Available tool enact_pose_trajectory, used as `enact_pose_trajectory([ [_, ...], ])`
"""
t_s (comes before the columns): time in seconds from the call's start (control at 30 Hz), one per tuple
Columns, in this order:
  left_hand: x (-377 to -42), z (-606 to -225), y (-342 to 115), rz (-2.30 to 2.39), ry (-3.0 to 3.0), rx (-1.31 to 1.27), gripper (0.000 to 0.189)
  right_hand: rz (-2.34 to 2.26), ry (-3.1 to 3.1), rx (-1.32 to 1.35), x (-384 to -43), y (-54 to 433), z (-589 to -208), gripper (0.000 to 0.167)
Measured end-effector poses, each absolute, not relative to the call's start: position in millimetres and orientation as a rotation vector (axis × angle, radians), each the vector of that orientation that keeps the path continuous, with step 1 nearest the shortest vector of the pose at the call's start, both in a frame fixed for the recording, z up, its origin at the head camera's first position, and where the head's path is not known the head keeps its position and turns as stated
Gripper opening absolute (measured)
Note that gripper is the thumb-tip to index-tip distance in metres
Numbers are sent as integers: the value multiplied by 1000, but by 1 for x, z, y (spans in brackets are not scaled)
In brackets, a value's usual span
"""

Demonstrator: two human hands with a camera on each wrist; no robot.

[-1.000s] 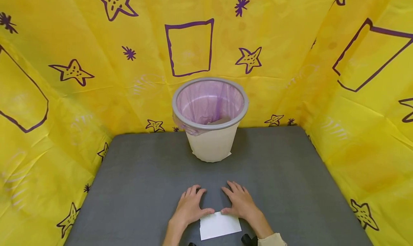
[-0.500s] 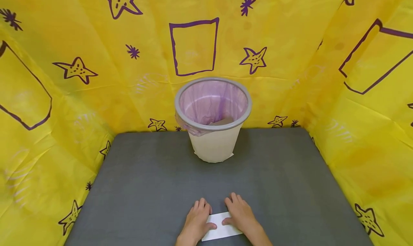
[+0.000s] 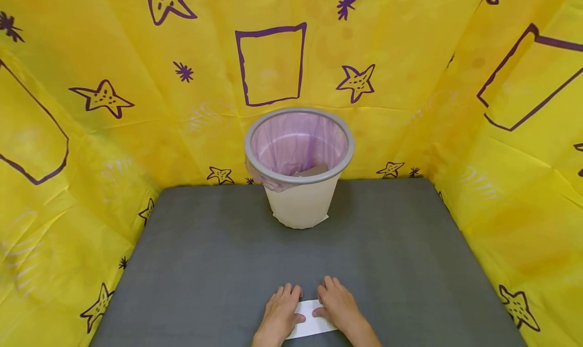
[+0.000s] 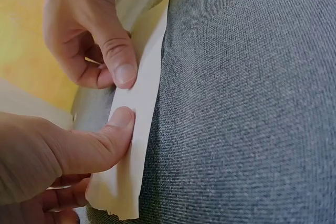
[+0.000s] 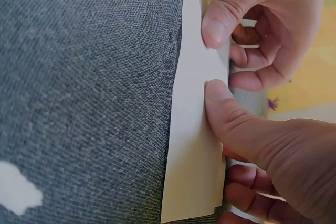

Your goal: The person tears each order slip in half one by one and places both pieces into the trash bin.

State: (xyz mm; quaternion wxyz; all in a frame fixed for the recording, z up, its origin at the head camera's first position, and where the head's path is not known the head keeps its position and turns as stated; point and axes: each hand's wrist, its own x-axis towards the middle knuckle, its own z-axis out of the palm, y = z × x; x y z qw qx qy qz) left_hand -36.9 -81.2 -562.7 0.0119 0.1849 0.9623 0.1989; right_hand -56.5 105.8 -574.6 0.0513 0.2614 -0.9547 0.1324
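Observation:
A white strip of paper (image 3: 311,326) lies at the near side of the grey cloth-covered table, with a ragged short end in the left wrist view. My left hand (image 3: 281,311) pinches its far long edge, thumb on top and fingers curled behind. Close beside it, my right hand (image 3: 340,306) grips the same edge in the same way. In both wrist views, the two thumbs press on the paper (image 4: 137,98) a short gap apart. The fingertips behind the edge are partly hidden.
A cream bin (image 3: 300,203) with a grey rim and pinkish liner stands at the table's back; something greyish lies inside. Yellow patterned cloth (image 3: 205,48) encloses the back and sides. A small white patch (image 5: 18,188) shows in the right wrist view.
Both hands have drawn nearer to me and closed over the paper's far edge. Their spread fingers have curled, and the paper's visible part looks narrower.

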Motion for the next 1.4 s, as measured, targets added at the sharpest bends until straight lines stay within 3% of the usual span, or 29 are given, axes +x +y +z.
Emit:
enact_pose_trajectory([
  [0.33,-37,-570,-81,645,3093,731,27,408,-2837,853,-55,108,-577,43],
  [0.7,-55,-556,-84,778,3190,673,7,673,-2500,936,-75,108,-569,14],
  [1.07,-82,-542,-85,914,3405,946,9,790,-2412,1000,-99,103,-536,6],
  [1.4,-101,-522,-86,948,3429,1033,10,792,-2401,963,-113,100,-515,11],
])
